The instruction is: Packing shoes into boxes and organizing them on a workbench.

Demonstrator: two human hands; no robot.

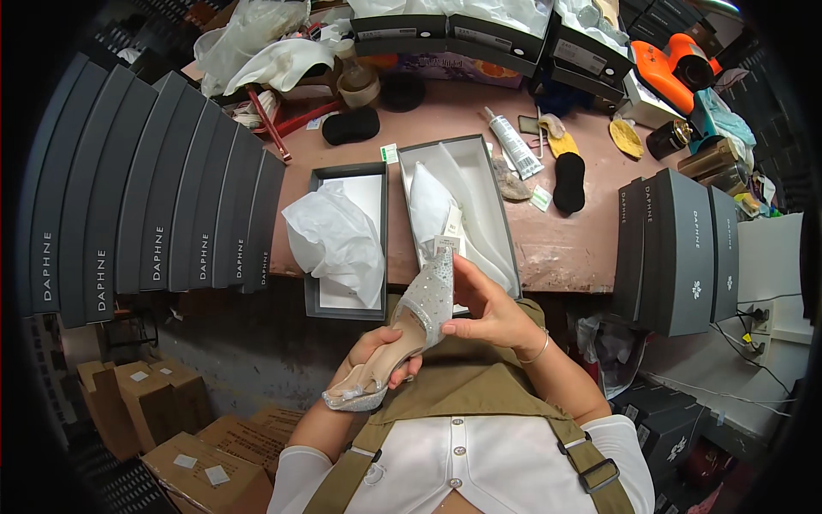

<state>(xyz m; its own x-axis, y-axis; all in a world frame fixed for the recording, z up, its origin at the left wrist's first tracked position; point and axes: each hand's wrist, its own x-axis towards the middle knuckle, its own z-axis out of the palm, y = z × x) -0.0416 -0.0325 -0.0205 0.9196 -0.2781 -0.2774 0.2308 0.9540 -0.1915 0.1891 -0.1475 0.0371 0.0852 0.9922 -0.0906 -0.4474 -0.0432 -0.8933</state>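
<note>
A silver, rhinestone-studded pointed shoe (431, 295) with a beige insole is held over my lap, its toe pointing away from me. My left hand (385, 351) grips it around the middle. At the toe end, my right hand (492, 308) holds its side, with the thumb on the near edge and fingers behind. Just beyond, an open grey shoebox (497, 201) holds white tissue and a tissue-wrapped bundle. A white tag (452, 224) shows by the toe. Left of it lies another open box part (323, 300) with crumpled white tissue paper (334, 236).
Dark shoeboxes stand in rows at the left (180, 188) and right (676, 257). A white tube (514, 146), black pads (568, 184) and a yellow sponge (626, 137) lie on the pink table (565, 248). An orange tool (664, 73) sits far right. Cardboard cartons (205, 471) stand lower left.
</note>
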